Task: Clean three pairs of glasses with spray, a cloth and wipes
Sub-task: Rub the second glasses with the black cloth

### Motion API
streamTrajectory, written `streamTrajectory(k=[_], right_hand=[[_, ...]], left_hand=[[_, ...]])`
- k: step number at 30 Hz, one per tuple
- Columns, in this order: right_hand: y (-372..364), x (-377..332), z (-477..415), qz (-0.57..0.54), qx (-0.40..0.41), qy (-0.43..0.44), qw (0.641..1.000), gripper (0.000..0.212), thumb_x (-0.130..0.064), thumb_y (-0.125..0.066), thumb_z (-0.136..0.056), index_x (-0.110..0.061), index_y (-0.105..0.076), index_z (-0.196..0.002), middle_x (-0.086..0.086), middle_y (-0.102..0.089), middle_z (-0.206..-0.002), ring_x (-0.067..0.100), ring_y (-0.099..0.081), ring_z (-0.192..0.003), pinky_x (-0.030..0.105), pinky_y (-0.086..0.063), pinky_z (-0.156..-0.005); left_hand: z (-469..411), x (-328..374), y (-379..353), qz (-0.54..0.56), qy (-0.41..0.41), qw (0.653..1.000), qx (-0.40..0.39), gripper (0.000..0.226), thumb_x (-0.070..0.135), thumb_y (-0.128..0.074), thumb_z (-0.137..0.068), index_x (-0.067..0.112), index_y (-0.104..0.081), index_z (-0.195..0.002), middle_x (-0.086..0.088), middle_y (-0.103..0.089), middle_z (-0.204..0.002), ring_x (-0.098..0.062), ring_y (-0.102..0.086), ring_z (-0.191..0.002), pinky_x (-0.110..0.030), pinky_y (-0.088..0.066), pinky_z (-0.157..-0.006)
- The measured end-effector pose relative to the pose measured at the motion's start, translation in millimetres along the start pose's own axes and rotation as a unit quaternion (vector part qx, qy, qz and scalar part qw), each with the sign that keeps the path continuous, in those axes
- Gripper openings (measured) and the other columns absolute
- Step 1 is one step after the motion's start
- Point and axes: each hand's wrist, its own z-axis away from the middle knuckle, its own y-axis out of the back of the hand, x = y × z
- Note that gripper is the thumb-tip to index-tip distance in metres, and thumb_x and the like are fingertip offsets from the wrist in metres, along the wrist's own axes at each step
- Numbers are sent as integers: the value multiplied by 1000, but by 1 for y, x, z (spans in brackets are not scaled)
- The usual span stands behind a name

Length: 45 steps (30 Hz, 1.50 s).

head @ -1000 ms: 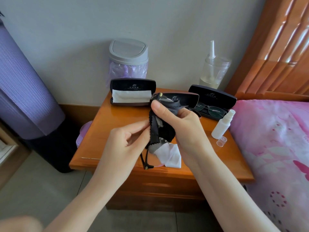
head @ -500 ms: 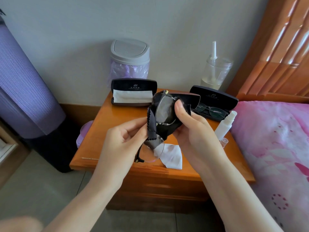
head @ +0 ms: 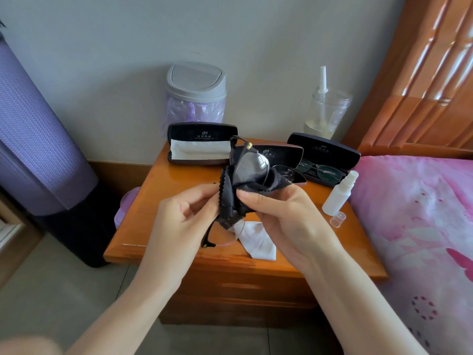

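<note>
Glasses (head: pixel 252 166) over bench (head: pixel 163 180), half wrapped in black cloth (head: pixel 227 198); left hand (head: pixel 184 219) grips the frame, right hand (head: pixel 284 219) pinches cloth at the lens.

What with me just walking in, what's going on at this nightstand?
A person is wiping a pair of glasses with a black cloth: the left hand holds them, the right hand pinches the cloth over them. Two other pairs lie in open cases on the nightstand, by the uncapped spray bottle.
</note>
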Motion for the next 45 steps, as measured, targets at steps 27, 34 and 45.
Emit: streamTrajectory(k=[27, 34, 45], right_hand=[[-2, -3, 3, 153, 59, 74, 984, 20, -9, -76, -74, -15, -71, -92, -4, -75, -88, 9, -70, -88, 22, -54, -80], [-1, -6, 3, 143, 45, 67, 986, 23, -7, -77, -73, -13, -70, -94, -4, -74, -86, 8, -69, -85, 14, -52, -71], [10, -13, 5, 59, 62, 73, 994, 31, -25, -67, -73, -11, -72, -101, 7, -74, -102, 22, -66, -106, 41, -45, -102]], left_hand=[[3, -2, -2, -24, -17, 999, 20, 19, 15, -62, -85, 31, -70, -89, 18, -74, -84, 6, -68, -85, -3, -47, -66], [3, -3, -1, -57, -33, 998, 1, 20, 18, -54, -90, 24, -71, -100, 16, -74, -89, 3, -67, -90, -4, -47, -69], [-11, -9, 12, 41, 21, 998, 49, 23, 15, -50, -95, 21, -67, -109, 4, -76, -96, -9, -70, -97, -23, -53, -91]])
